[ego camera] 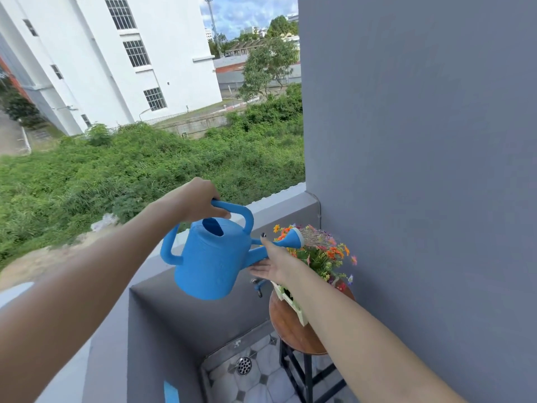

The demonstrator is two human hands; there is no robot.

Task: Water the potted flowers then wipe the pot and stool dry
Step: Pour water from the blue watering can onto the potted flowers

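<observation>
Fingers [215, 212] of the left hand [197, 202] wrap the watering can [212, 257] handle, right hand [271, 264] spread under the spout; over-tilting could flood the flowers [322, 251] and stool [290, 324].

Grey wall [421, 126] fills the right side. Low grey parapet [284, 199] along balcony edge. Patterned tile floor [270, 382] with round metal drain [243, 365]. Small blue tap [258, 285] on parapet's inner face. Beyond: green scrub [145, 170], white multi-storey building [122, 53], tree [267, 65].
</observation>
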